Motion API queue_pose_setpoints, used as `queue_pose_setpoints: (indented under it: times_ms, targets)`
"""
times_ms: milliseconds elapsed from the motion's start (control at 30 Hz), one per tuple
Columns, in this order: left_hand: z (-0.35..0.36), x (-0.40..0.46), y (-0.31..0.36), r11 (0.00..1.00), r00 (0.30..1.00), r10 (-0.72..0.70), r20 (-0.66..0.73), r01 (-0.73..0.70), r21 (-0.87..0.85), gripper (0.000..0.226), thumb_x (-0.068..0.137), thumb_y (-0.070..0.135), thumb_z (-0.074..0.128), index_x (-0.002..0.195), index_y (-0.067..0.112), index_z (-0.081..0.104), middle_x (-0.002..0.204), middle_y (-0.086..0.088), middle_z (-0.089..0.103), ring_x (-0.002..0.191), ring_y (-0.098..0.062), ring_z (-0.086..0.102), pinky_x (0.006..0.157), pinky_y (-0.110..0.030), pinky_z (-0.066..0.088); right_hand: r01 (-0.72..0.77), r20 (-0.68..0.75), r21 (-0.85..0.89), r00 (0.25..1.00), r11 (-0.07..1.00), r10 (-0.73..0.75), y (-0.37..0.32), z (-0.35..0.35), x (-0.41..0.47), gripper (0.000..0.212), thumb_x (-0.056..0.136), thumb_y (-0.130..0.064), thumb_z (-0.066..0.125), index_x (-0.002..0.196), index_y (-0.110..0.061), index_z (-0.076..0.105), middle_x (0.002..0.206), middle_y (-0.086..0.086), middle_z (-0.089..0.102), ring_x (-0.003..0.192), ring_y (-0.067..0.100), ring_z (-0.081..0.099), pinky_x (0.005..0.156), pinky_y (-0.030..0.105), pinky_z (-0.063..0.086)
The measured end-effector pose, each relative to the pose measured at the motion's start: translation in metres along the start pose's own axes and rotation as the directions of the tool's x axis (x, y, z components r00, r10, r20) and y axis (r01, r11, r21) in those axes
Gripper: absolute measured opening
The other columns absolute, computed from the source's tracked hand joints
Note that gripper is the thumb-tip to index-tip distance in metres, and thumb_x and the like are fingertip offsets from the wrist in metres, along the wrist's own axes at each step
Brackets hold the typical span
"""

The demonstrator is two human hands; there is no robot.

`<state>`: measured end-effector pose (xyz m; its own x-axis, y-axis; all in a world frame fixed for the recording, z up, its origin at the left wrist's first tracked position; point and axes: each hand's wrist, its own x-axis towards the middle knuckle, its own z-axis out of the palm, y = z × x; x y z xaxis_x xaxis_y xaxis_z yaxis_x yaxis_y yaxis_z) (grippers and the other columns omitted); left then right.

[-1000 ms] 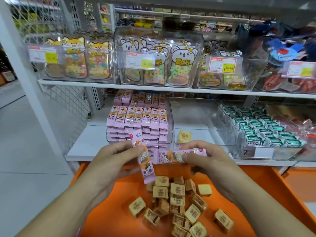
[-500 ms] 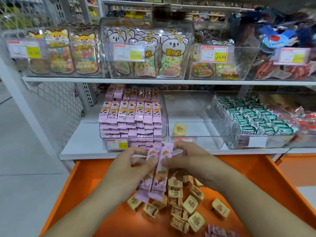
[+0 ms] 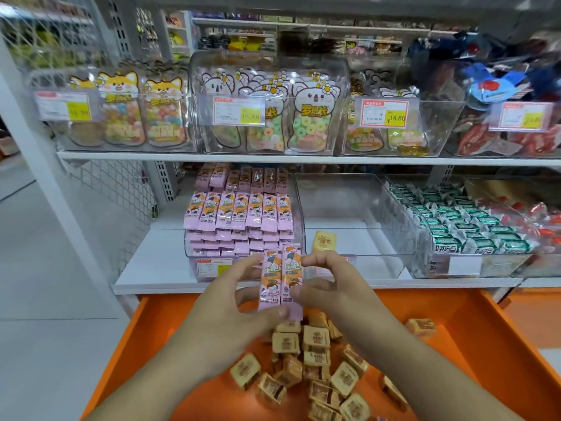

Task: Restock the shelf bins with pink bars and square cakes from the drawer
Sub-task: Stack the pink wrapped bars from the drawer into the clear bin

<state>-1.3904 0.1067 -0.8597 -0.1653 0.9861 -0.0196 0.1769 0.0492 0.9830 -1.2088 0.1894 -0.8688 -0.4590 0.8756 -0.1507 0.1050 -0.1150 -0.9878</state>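
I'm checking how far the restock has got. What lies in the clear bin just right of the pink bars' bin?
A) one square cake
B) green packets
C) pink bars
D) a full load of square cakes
A: the clear bin holds a single square cake near its front, and nothing else shows inside.

Beyond your hands (image 3: 282, 302), the clear bin (image 3: 349, 214) offers open room around one square cake (image 3: 324, 240); left of it, stacked pink bars (image 3: 239, 220) fill their bin.
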Motion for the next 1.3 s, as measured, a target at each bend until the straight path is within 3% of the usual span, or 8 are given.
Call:
queue_pose_setpoints:
  times_ms: [100, 167, 300, 533, 767, 900, 1133, 1300]
  targets:
    - [-0.001, 0.001, -0.001, 0.999, 0.996, 0.048, -0.077, -0.049, -0.015, 0.062, 0.081, 0.005, 0.085, 0.13, 0.034, 0.06, 0.113, 0.015, 0.073, 0.099, 0.0, 0.073, 0.082, -0.021, 0.06, 0.035, 0.039, -0.042, 0.999, 0.999, -0.033, -0.002, 0.002, -0.001, 0.054, 0.087, -0.004, 0.081, 0.127, -0.03, 0.055, 0.102, 0.005, 0.08, 0.094, 0.021, 0.078, 0.087, 0.036, 0.058]
    - [-0.003, -0.001, 0.0, 0.998, 0.997, 0.066, -0.045, -0.066, 0.012, 0.058, 0.082, 0.012, 0.084, 0.13, 0.037, 0.061, 0.106, 0.032, 0.073, 0.098, 0.018, 0.065, 0.081, -0.008, 0.053, 0.078, 0.031, -0.072, 0.997, 0.994, -0.076, -0.004, 0.005, 0.0, 0.058, 0.085, -0.001, 0.082, 0.128, -0.03, 0.054, 0.107, 0.004, 0.078, 0.095, 0.02, 0.077, 0.085, 0.037, 0.061]
    - [-0.018, 0.0, 0.0, 0.979, 0.992, 0.093, 0.085, -0.107, 0.171, 0.078, 0.088, 0.018, 0.082, 0.147, 0.053, 0.044, 0.138, 0.039, 0.044, 0.11, 0.037, 0.042, 0.095, 0.0, 0.041, 0.193, -0.007, -0.075, 0.981, 0.978, -0.194, -0.005, 0.007, 0.001, 0.071, 0.082, 0.005, 0.083, 0.135, -0.034, 0.056, 0.128, 0.002, 0.06, 0.098, 0.025, 0.074, 0.089, 0.043, 0.062]
    - [-0.042, 0.007, -0.002, 0.754, 0.959, 0.254, 0.127, -0.279, 0.595, 0.072, 0.101, 0.023, 0.065, 0.154, 0.056, 0.03, 0.141, 0.041, 0.03, 0.13, 0.014, 0.04, 0.108, -0.014, 0.038, 0.242, 0.041, -0.163, 0.97, 0.957, -0.238, -0.009, 0.019, 0.005, 0.057, 0.088, -0.007, 0.083, 0.133, -0.032, 0.059, 0.13, -0.001, 0.055, 0.099, 0.009, 0.072, 0.087, 0.024, 0.057]
    - [-0.062, 0.019, -0.004, 0.772, 0.934, 0.338, 0.112, -0.344, 0.535, 0.074, 0.091, 0.034, 0.078, 0.148, 0.061, 0.041, 0.132, 0.024, 0.044, 0.12, -0.004, 0.059, 0.105, -0.032, 0.05, 0.317, 0.076, -0.209, 0.948, 0.925, -0.308, -0.018, 0.027, 0.019, 0.072, 0.082, -0.011, 0.087, 0.144, -0.031, 0.056, 0.127, -0.027, 0.051, 0.111, 0.007, 0.068, 0.097, 0.022, 0.055]
    - [-0.073, 0.025, -0.005, 0.843, 0.943, 0.301, 0.143, -0.334, 0.422, 0.072, 0.087, 0.062, 0.07, 0.152, 0.055, 0.04, 0.137, 0.02, 0.045, 0.127, -0.006, 0.056, 0.113, -0.03, 0.045, 0.351, 0.063, -0.205, 0.936, 0.914, -0.345, -0.02, 0.029, 0.031, 0.071, 0.083, -0.014, 0.087, 0.144, -0.035, 0.058, 0.132, -0.016, 0.051, 0.113, 0.01, 0.067, 0.098, 0.024, 0.055]
    - [-0.085, 0.067, 0.002, 0.773, 0.928, 0.368, 0.062, -0.342, 0.534, 0.058, 0.094, 0.054, 0.066, 0.149, 0.052, 0.047, 0.138, 0.034, 0.044, 0.128, 0.004, 0.053, 0.112, -0.031, 0.046, 0.366, 0.049, -0.225, 0.93, 0.903, -0.365, -0.034, 0.033, 0.073, 0.064, 0.094, 0.001, 0.073, 0.146, -0.032, 0.056, 0.133, -0.007, 0.05, 0.102, 0.006, 0.064, 0.092, 0.026, 0.057]
    - [-0.098, 0.117, 0.01, 0.774, 0.925, 0.379, 0.003, -0.319, 0.548, 0.068, 0.08, 0.043, 0.068, 0.146, 0.041, 0.056, 0.128, 0.028, 0.055, 0.118, 0.003, 0.06, 0.106, -0.033, 0.051, 0.354, 0.041, -0.303, 0.932, 0.885, -0.359, -0.055, 0.041, 0.123, 0.064, 0.096, 0.001, 0.069, 0.151, -0.026, 0.05, 0.122, 0.002, 0.058, 0.097, -0.009, 0.064, 0.076, 0.004, 0.048]
